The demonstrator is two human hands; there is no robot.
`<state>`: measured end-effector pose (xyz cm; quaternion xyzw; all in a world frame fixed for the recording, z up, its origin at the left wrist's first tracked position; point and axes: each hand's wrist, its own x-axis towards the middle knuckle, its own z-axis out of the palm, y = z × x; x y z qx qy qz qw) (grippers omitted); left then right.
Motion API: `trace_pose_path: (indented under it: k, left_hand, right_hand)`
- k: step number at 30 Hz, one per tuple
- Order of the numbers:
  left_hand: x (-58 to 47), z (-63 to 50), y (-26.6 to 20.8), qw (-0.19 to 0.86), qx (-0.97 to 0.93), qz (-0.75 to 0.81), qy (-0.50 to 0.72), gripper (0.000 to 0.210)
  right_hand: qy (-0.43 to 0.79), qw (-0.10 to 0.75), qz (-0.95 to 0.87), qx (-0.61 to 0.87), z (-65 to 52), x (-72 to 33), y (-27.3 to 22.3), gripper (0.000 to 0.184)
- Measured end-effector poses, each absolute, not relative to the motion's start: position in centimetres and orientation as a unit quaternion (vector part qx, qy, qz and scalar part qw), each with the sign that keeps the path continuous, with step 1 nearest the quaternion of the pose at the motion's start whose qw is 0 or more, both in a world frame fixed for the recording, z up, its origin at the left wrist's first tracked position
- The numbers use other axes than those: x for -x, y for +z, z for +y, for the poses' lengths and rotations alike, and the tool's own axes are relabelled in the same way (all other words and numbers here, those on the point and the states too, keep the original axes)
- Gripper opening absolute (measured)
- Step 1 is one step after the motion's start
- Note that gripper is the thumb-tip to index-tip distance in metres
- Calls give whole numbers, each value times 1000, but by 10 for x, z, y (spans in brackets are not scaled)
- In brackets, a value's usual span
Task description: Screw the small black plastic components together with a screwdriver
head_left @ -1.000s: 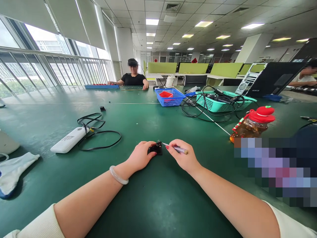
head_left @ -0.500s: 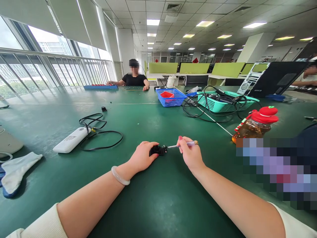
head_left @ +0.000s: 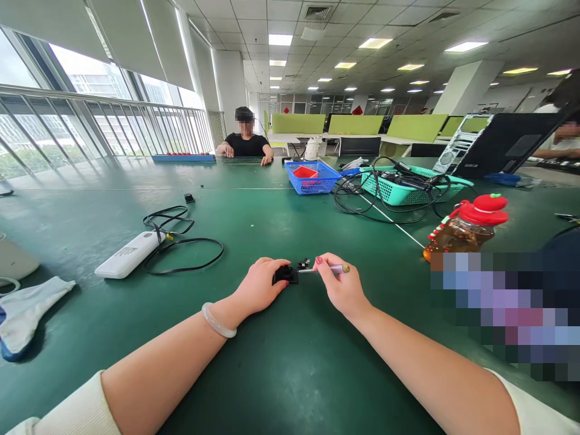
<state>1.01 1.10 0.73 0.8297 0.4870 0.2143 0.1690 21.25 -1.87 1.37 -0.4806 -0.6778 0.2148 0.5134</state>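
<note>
My left hand [head_left: 259, 286] is closed round a small black plastic part [head_left: 287, 275], held down on the green tabletop [head_left: 290, 374]. Between finger and thumb, my right hand [head_left: 343, 294] grips a slim screwdriver [head_left: 339, 268], lying nearly level. Its metal shaft points left, and the tip is at the black part's right end; whether it touches cannot be made out. Just beyond the shaft sits a small black piece with shiny bits [head_left: 303, 264], at the far right corner of the part. My fingers cover much of the black part's left side.
To the left lie a white power bank [head_left: 130, 255] with a black cable [head_left: 199, 271] and a white-and-blue glove [head_left: 34, 314]. A blue basket [head_left: 312, 186], a green basket [head_left: 394, 194] with cables and a red-lidded jar [head_left: 466, 232] stand farther off. A person [head_left: 244, 144] sits opposite.
My right hand and the screwdriver have moved left and slightly nearer to me, up to the black part. The small shiny-bitted piece now sits farther back from the part's end. My left hand stays put.
</note>
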Motion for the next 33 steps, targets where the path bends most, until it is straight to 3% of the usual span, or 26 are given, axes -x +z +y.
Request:
trace_pose_path:
  k: [7, 14, 25, 33]
  left_hand:
    - [-10, 12, 6, 174, -830, 487, 210, 43]
    - [-10, 12, 6, 172, -832, 483, 213, 43]
    - [-9, 12, 7, 170, -830, 487, 213, 42]
    - [-9, 12, 5, 165, -833, 481, 216, 43]
  right_hand:
    - [249, 459, -708, 476, -16, -213, 12, 37]
    - [127, 418, -790, 430, -21, -211, 16, 27]
    - [175, 472, -729, 464, -21, -214, 14, 37]
    - [161, 426, -765, 454, -20, -212, 17, 31]
